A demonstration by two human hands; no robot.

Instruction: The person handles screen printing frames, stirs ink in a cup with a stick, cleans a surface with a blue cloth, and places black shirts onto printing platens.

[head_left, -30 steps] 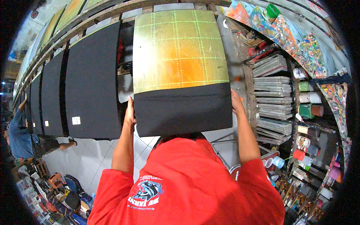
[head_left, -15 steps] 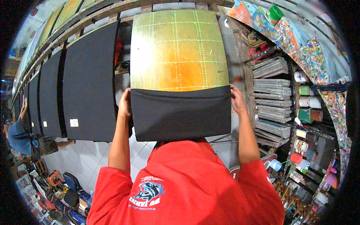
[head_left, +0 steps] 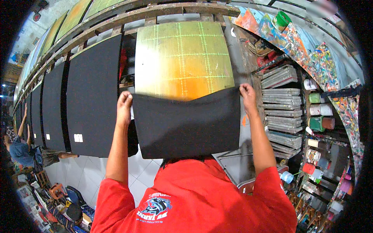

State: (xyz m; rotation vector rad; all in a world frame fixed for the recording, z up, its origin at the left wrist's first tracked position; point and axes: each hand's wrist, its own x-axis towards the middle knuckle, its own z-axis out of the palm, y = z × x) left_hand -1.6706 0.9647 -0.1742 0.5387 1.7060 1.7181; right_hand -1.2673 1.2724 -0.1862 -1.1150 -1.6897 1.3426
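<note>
In front of me a flat board, yellow-green with an orange patch and pale green grid lines, has black fabric drawn over its near half. My left hand pinches the left end of the fabric's far edge. At the opposite end my right hand grips the right corner of that edge. Between the two hands the edge sags toward me in a shallow curve, lifted at both corners. The board's near half is hidden under the fabric.
Several black-covered boards stand in a row to the left, by a wooden rail. Stacked grey frames sit on the right, near shelves of paint containers. Another person works at the far left.
Both hands have moved from the board's sides to the fabric's corners and taken hold of them. The fabric edge now lifts at its ends and dips in the middle.
</note>
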